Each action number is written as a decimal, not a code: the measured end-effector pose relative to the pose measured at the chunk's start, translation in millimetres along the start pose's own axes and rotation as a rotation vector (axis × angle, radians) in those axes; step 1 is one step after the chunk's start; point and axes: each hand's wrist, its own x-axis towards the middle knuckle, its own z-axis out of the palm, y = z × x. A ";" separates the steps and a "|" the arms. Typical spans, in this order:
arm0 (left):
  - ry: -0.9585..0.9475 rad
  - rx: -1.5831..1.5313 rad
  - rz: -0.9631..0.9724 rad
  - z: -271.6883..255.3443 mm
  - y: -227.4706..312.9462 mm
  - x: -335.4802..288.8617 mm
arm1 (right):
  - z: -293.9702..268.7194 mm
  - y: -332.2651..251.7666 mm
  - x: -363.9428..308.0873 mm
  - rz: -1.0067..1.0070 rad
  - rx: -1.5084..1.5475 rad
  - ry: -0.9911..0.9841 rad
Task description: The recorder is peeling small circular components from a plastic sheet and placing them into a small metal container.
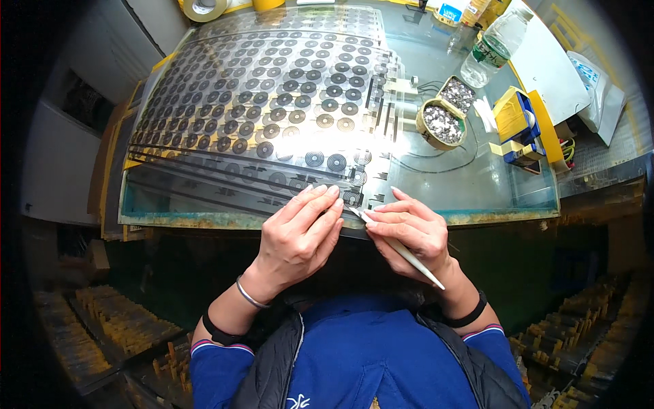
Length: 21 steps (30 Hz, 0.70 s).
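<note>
Plainly, left hand [298, 235] touches film [272, 116]; right hand [413, 228] grips tool [413, 259].

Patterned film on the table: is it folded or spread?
Spread. The film covers much of the table, its rows of dark rings in view; the left hand rests at its near edge.

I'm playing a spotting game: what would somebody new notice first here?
Probably the big clear sheet covered in dark ringed circles, across the table's left and middle. Next, the left hand at its near edge and the right hand beside it, holding a white pen-like tool. Farther right sits an open container of speckled bits.
</note>
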 end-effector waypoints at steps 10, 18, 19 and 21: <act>0.049 -0.029 -0.020 3.3 -0.2 3.0 | 5.3 -8.2 -0.9 0.020 -0.037 0.023; 0.073 -0.069 -0.049 2.9 0.1 8.3 | 17.0 -7.9 -5.1 -0.035 -0.137 0.132; 0.073 -0.076 -0.058 1.8 -0.6 9.2 | 15.8 -7.3 -4.3 0.061 -0.031 0.147; 0.017 -0.080 -0.074 -3.6 -5.2 13.3 | 14.4 -3.3 -1.8 0.194 0.100 0.186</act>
